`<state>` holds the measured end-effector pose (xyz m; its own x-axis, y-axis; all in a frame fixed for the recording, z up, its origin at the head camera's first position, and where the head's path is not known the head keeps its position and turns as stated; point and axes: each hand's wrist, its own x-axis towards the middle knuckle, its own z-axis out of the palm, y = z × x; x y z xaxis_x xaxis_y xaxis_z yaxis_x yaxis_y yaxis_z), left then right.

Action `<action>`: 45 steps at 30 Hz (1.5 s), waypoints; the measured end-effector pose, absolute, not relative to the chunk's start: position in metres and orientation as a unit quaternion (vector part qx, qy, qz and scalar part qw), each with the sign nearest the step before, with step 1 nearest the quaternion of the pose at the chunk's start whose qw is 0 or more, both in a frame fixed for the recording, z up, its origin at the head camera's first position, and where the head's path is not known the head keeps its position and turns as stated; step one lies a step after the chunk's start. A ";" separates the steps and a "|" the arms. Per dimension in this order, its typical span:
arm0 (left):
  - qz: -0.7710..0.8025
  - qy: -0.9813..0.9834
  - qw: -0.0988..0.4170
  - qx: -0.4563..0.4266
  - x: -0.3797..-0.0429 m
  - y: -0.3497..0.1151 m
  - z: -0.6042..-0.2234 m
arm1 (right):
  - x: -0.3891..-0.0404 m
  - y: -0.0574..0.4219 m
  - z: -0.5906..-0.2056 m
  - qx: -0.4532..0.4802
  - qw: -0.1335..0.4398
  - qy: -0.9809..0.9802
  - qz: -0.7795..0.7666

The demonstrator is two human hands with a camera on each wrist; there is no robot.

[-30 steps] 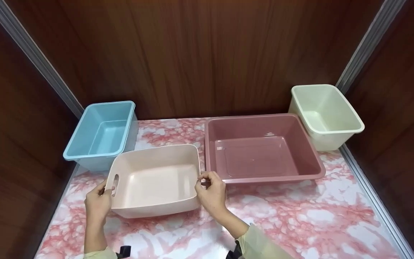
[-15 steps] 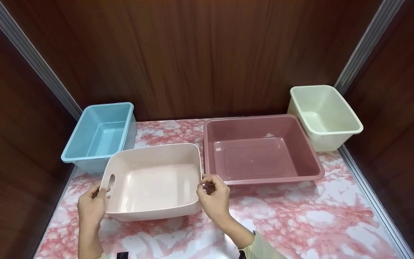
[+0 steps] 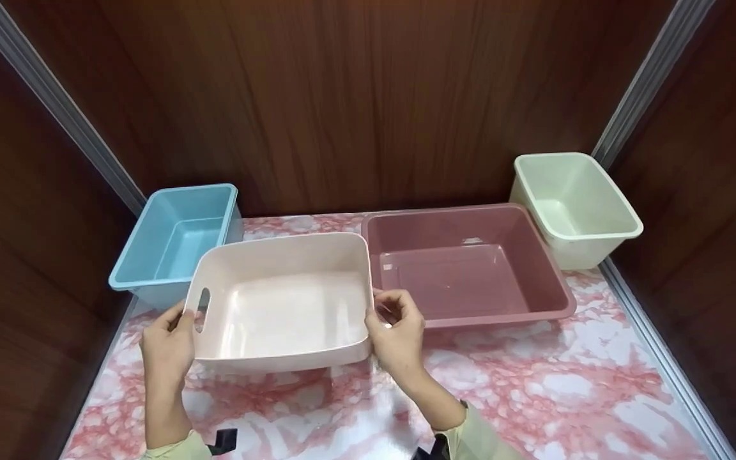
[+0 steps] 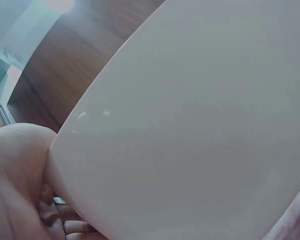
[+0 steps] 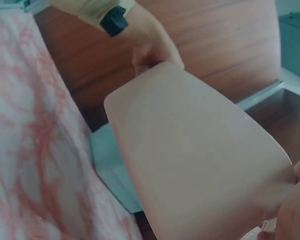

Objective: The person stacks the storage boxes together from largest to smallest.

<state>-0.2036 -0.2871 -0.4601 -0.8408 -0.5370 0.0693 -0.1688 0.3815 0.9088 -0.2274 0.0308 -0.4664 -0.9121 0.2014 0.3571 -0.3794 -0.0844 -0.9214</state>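
Observation:
A beige plastic bin (image 3: 291,313) with an oval handle hole in its left end is in the middle of the head view, tilted and raised off the table. My left hand (image 3: 167,348) grips its left end beside the hole, thumb at the rim. At the opposite end, my right hand (image 3: 400,335) holds the bin with curled fingers, partly hidden behind that wall. The bin's smooth outer side (image 4: 180,125) fills most of the left wrist view. From the right wrist, its underside and side (image 5: 190,145) show, with the left hand (image 5: 147,57) at the far end.
A blue bin (image 3: 144,259) stands at the back left, partly overlapped by the beige one. Right of centre lies a wide rose tub (image 3: 464,275). A pale green bin (image 3: 591,198) sits in the right corner. Wood-grain walls (image 3: 368,108) enclose the marbled table (image 3: 515,396).
Held in both hands, the beige bin shifts slightly left and toward me at first, then rises and moves right and away. It now overlaps the rose tub's left edge. The other containers stay put.

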 end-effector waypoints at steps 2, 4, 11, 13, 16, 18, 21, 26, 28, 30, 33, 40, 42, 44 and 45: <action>-0.511 -0.811 0.180 0.219 -0.204 -0.285 -0.456 | -0.232 0.032 -0.471 0.059 0.189 -0.626 0.754; -0.511 -0.812 0.180 0.217 -0.203 -0.281 -0.451 | -0.235 0.035 -0.470 0.052 0.181 -0.605 0.774; -0.525 -0.808 0.184 0.194 -0.206 -0.262 -0.435 | -0.242 0.052 -0.459 0.044 0.185 -0.569 0.800; -0.524 -0.811 0.191 0.176 -0.211 -0.254 -0.432 | -0.246 0.061 -0.454 0.035 0.175 -0.574 0.800; -0.522 -0.814 0.203 0.154 -0.220 -0.242 -0.430 | -0.252 0.078 -0.446 0.017 0.142 -0.589 0.796; -0.519 -0.815 0.214 0.145 -0.225 -0.235 -0.429 | -0.257 0.088 -0.441 0.006 0.120 -0.602 0.789; -0.517 -0.814 0.225 0.141 -0.233 -0.224 -0.428 | -0.265 0.102 -0.434 -0.003 0.095 -0.624 0.776; -0.521 -0.814 0.229 0.115 -0.243 -0.206 -0.427 | -0.276 0.123 -0.426 0.004 0.083 -0.666 0.741; -0.522 -0.817 0.220 0.105 -0.247 -0.200 -0.426 | -0.281 0.132 -0.423 0.011 0.087 -0.687 0.721; -0.520 -0.823 0.206 0.101 -0.252 -0.195 -0.425 | -0.284 0.139 -0.420 0.014 0.098 -0.709 0.698; -0.516 -0.833 0.176 0.094 -0.259 -0.189 -0.422 | -0.288 0.150 -0.416 0.013 0.107 -0.727 0.678; -0.510 -0.848 0.130 0.061 -0.271 -0.170 -0.416 | -0.292 0.174 -0.402 0.013 0.103 -0.755 0.648; -0.519 -0.846 0.119 0.044 -0.274 -0.163 -0.415 | -0.292 0.181 -0.400 0.008 0.106 -0.764 0.637; -0.531 -0.840 0.106 0.029 -0.278 -0.157 -0.415 | -0.292 0.187 -0.398 0.005 0.110 -0.771 0.628; -0.538 -0.837 0.099 0.021 -0.279 -0.154 -0.415 | -0.293 0.191 -0.398 0.003 0.111 -0.773 0.625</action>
